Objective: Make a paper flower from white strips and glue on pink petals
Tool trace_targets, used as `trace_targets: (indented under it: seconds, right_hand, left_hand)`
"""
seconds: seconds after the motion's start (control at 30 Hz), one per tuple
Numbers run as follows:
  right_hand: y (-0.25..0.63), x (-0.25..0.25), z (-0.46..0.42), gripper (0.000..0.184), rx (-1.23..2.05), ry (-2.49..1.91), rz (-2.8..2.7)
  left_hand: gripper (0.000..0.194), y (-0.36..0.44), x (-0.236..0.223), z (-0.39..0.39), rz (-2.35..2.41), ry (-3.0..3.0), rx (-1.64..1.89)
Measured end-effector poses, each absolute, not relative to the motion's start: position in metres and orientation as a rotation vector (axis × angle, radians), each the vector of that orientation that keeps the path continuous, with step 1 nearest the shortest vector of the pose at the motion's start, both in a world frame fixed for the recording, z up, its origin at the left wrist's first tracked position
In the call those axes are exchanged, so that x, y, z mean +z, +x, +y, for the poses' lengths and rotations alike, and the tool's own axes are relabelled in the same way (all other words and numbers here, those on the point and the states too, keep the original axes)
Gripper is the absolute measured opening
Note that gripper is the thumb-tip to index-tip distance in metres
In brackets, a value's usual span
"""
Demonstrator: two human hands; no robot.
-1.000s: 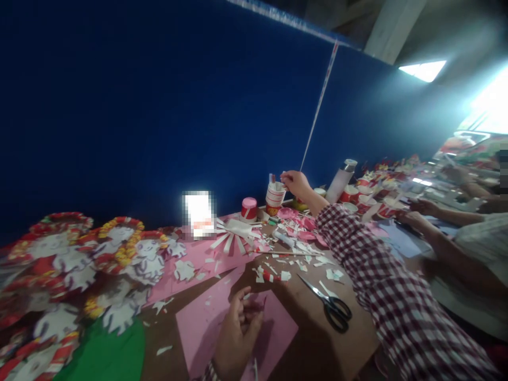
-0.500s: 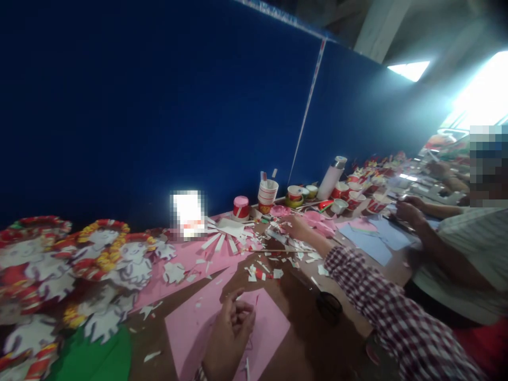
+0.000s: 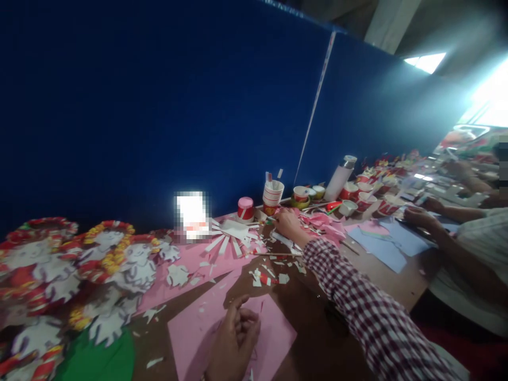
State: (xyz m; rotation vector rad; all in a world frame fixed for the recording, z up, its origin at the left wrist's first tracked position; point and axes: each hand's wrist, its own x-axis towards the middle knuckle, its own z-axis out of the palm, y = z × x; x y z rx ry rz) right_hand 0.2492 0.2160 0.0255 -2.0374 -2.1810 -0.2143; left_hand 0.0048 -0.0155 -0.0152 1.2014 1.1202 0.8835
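My left hand [image 3: 234, 341] rests at the bottom middle on a pink paper sheet [image 3: 273, 333], its fingers curled together round something too small to make out. My right hand [image 3: 288, 225], in a checked sleeve, reaches far across the table and lies among paper scraps [image 3: 270, 275] and pink cut-outs [image 3: 321, 225]. It is just below a stack of red-and-white paper cups [image 3: 273, 193]. Its fingers point away from me and are blurred, so their grip is unclear. A thin stick [image 3: 278, 254] lies just in front of that wrist.
Red, white and yellow paper decorations [image 3: 107, 259] fill the left side above a green sheet [image 3: 99, 360]. A red-lidded pot [image 3: 245, 209], a white paper fan [image 3: 230, 235] and a flask [image 3: 341, 177] stand by the blue wall [image 3: 159, 106]. Another person's hands [image 3: 420, 217] work at right, near blue paper [image 3: 381, 243].
My right hand has come down from the stacked cups to the table and shifted slightly left among the scraps. My left hand has stayed curled on the pink sheet.
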Motion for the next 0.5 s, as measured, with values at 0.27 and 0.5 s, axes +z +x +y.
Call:
trace_targets:
  seconds: [0.27, 0.5]
  right_hand:
    - [0.267, 0.033, 0.212, 0.022, 0.133, -1.854, -1.885]
    - [0.302, 0.100, 0.204, 0.039, 0.479, -1.405, -1.358]
  left_hand:
    - [0.057, 0.005, -0.023, -0.014, 1.113, 1.178, 0.893]
    - [0.058, 0.010, -0.022, -0.017, 1.160, 1.175, 0.970]
